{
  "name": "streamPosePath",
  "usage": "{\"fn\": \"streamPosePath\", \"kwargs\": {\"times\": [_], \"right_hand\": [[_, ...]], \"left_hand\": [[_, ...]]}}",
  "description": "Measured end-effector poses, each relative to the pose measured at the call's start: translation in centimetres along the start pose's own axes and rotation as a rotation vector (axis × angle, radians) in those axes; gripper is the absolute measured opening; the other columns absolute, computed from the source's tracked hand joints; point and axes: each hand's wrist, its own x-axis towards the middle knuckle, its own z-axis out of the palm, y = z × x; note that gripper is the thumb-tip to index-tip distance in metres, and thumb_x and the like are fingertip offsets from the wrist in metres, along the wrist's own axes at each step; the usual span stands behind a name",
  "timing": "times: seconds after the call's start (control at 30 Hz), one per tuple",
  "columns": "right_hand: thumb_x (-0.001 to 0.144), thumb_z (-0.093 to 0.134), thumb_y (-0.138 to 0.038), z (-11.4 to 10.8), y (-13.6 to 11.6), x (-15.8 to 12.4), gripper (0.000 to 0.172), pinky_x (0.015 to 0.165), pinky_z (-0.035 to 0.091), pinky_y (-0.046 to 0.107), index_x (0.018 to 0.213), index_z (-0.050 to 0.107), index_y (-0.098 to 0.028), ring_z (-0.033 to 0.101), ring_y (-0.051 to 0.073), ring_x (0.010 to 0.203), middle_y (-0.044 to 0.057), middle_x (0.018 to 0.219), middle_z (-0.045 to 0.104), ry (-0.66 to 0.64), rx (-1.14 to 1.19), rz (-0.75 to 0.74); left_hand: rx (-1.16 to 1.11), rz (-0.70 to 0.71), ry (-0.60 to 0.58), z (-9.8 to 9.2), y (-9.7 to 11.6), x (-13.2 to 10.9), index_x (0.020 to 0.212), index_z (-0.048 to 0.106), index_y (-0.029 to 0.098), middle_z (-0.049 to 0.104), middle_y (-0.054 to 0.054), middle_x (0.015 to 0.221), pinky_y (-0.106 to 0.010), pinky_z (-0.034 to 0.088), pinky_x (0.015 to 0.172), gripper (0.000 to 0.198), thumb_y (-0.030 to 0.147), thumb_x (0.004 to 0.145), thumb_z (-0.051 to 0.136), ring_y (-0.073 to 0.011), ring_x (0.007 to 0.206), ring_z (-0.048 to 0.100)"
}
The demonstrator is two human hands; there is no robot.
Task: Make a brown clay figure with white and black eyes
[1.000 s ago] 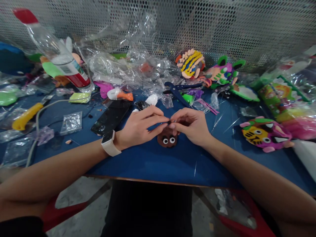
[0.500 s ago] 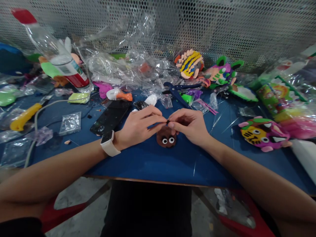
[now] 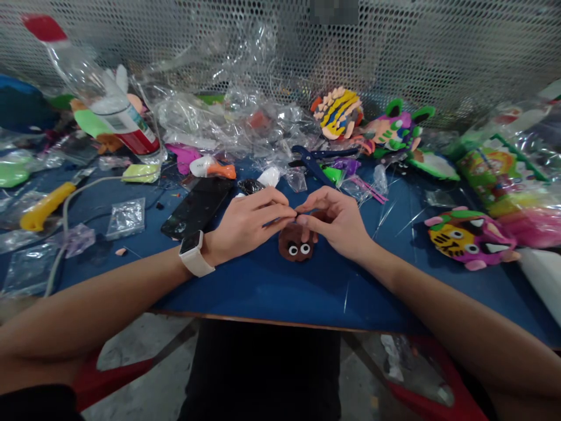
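A round brown clay face [image 3: 295,245] with two white-ringed eyes and dark marks above them lies on the blue table [image 3: 272,292]. Just above it my left hand [image 3: 258,221] and my right hand [image 3: 329,221] meet at the fingertips. Both hands are closed in a pinch; a tiny dark bit shows where they touch, too small to make out. My right fingers partly cover the upper edge of the face. Behind the right fingers some brown material is partly visible.
A black phone [image 3: 197,207] lies beside my left hand. Blue pliers [image 3: 311,161] sit beyond the hands. Left stand a tilted bottle [image 3: 127,126] and a yellow cutter [image 3: 47,206]. Colourful clay faces [image 3: 471,237] rest at the right, crumpled plastic [image 3: 241,117] at the back.
My right fingers have shifted slightly, and one fingertip now reaches lower over the brown face. The dark bit between the hands shows less. Both hands stay together.
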Motion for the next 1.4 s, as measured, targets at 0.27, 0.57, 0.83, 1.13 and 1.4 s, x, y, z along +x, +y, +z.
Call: {"fn": "streamPosePath", "kwargs": {"times": [0.27, 0.57, 0.83, 1.13, 1.4], "right_hand": [[0.076, 0.095, -0.037, -0.1, -0.5, 0.1, 0.049, 0.032, 0.049, 0.023, 0.092, 0.049, -0.026, 0.062, 0.009, 0.037, -0.002, 0.083, 0.08, 0.028, 0.007, 0.057], [0.066, 0.099, -0.041, -0.1, -1.0, 0.3, 0.07, 0.03, 0.045, 0.022, 0.097, 0.037, -0.028, 0.059, 0.009, 0.034, -0.005, 0.08, 0.077, -0.027, 0.04, 0.17], [0.064, 0.101, -0.042, -0.2, -1.3, 0.3, 0.074, 0.029, 0.042, 0.02, 0.097, 0.037, -0.028, 0.058, 0.009, 0.032, -0.004, 0.076, 0.078, -0.048, 0.086, 0.177], [0.066, 0.1, -0.043, -0.3, -1.1, 0.3, 0.07, 0.033, 0.045, 0.021, 0.101, 0.041, -0.027, 0.06, 0.009, 0.036, -0.003, 0.077, 0.077, -0.06, 0.072, 0.184], [0.071, 0.098, -0.042, -0.6, -0.6, 0.3, 0.062, 0.04, 0.052, 0.024, 0.108, 0.051, -0.025, 0.067, 0.011, 0.044, 0.0, 0.089, 0.08, -0.061, 0.053, 0.141]], "left_hand": [[-0.032, 0.006, -0.039, 0.1, -0.2, -0.1, 0.115, 0.072, 0.021, 0.073, -0.005, 0.106, -0.023, 0.057, 0.076, 0.014, 0.021, 0.102, 0.066, -0.0134, 0.094, 0.071], [-0.154, 0.016, -0.148, 0.3, -0.6, -0.2, 0.121, 0.072, 0.02, 0.072, -0.008, 0.11, -0.026, 0.059, 0.081, 0.019, 0.025, 0.104, 0.065, -0.0155, 0.096, 0.07], [-0.127, 0.028, -0.14, 0.0, -0.3, -0.1, 0.121, 0.072, 0.021, 0.073, -0.008, 0.109, -0.024, 0.059, 0.081, 0.019, 0.023, 0.103, 0.065, -0.0145, 0.095, 0.071], [-0.185, 0.015, -0.104, 0.1, -0.2, -0.1, 0.119, 0.072, 0.019, 0.072, -0.007, 0.108, -0.026, 0.06, 0.082, 0.019, 0.02, 0.101, 0.068, -0.0149, 0.095, 0.07], [-0.157, -0.022, -0.021, 0.0, -0.1, 0.0, 0.113, 0.074, 0.02, 0.072, -0.005, 0.104, -0.026, 0.06, 0.082, 0.015, 0.017, 0.098, 0.072, -0.0142, 0.094, 0.071]]}}
